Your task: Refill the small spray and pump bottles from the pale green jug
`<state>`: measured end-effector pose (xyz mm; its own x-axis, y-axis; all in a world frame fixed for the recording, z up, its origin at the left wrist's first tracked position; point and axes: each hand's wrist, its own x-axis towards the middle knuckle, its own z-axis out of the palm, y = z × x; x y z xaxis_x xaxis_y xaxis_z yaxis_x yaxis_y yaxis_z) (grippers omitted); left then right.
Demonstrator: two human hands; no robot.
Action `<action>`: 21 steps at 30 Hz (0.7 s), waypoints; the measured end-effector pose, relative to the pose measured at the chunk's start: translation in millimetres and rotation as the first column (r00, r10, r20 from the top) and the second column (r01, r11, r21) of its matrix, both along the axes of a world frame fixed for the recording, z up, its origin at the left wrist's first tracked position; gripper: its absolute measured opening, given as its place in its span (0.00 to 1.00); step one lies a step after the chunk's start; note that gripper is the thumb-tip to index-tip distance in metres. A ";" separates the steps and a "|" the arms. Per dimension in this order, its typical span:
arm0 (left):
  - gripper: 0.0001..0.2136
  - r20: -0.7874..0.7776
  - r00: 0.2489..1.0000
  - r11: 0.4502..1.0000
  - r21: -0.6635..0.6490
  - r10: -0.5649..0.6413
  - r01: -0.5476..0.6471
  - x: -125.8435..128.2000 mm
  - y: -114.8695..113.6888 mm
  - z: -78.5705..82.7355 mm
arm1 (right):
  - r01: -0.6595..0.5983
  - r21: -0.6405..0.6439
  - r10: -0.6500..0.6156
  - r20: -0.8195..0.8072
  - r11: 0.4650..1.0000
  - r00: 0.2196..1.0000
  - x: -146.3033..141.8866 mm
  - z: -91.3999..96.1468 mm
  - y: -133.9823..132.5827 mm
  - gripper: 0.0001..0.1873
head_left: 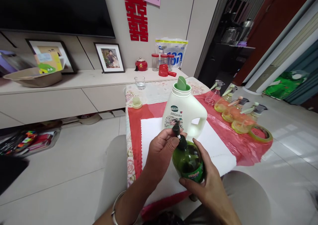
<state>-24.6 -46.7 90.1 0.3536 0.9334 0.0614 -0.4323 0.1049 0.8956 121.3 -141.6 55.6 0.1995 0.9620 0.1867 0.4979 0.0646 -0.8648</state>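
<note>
A green bottle point(188, 160) was held over the near edge of the desk point(129, 158), above a white cloth point(154, 129) spread there. The right grip point(208, 185) was clasped around the bottle's lower body, and the left grip point(161, 150) was pinched on the black pump point(179, 137) at its neck. Just behind the bottle, a white jug point(182, 114) with a green cap point(181, 83) was stood upright on the cloth. A row of spray bottles point(233, 110) was lined along the right edge on a red sheet point(223, 129), with a roll of tape point(260, 134) laid at the near right corner. A small cap point(136, 102) was seen by the left edge, and a glass point(140, 82) near the far edge.
</note>
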 end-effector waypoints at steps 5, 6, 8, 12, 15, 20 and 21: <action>0.17 -0.010 0.999 0.999 0.019 -0.048 0.048 -3.2 -1.7 2.0 | 0.004 -0.025 -0.007 -0.095 1.000 0.995 -5.8 3.0 5.3 0.52; 0.18 -0.013 0.999 0.999 0.003 -0.042 0.042 -3.4 -1.1 2.7 | 0.002 -0.024 -0.004 -0.102 1.000 0.995 -6.5 2.6 5.8 0.53; 0.19 -0.027 0.999 0.999 -0.016 -0.031 0.031 -4.8 1.6 4.2 | -0.013 -0.019 0.010 -0.123 1.000 0.992 -7.4 0.8 6.3 0.53; 0.25 0.024 0.990 0.990 0.011 -0.142 0.142 -10.9 7.9 6.7 | -0.014 0.032 0.018 -0.155 0.999 0.988 -8.2 -5.3 7.6 0.51; 0.24 0.011 0.989 0.986 0.082 -0.147 0.146 -13.3 9.0 6.5 | 0.007 0.053 0.001 -0.151 0.999 0.989 -9.9 -8.5 10.1 0.51; 0.28 -0.096 0.992 0.992 0.104 0.086 -0.076 -14.0 10.1 3.3 | -0.017 0.051 0.024 -0.143 0.999 0.989 -13.4 -9.1 14.3 0.52; 0.28 -0.110 0.990 0.993 0.088 0.087 -0.077 -15.4 11.0 2.6 | -0.031 0.051 0.039 -0.157 0.998 0.987 -13.7 -9.0 15.0 0.52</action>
